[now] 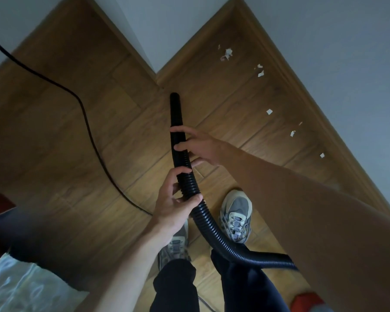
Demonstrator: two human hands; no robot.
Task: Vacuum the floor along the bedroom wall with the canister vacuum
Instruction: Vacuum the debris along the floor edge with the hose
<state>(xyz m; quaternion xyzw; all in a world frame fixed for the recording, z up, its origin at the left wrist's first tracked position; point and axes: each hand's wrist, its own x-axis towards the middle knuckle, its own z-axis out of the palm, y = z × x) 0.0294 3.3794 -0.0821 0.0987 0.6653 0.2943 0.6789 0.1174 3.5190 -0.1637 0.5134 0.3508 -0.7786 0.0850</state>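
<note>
black ribbed plastic vacuum hose (175, 113), centre frame, is gripped by curled fingers of left hand (173, 206) and right hand (200, 147); white paper scraps (269, 112) beside the upper-right wall (347, 64) are left uncollected, task judged barely begun.

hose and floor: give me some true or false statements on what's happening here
1. Both the left hand and the right hand hold the hose. True.
2. The left hand is nearer the hose's open end than the right hand. False: the right hand grips closer to the end.
3. Paper scraps lie on the floor along the skirting board. True.
4. The hose's open end sits over one of the scraps. False: it is apart from them all, off to their left.
5. A black cable lies on the floor left of the hose. True.
</note>
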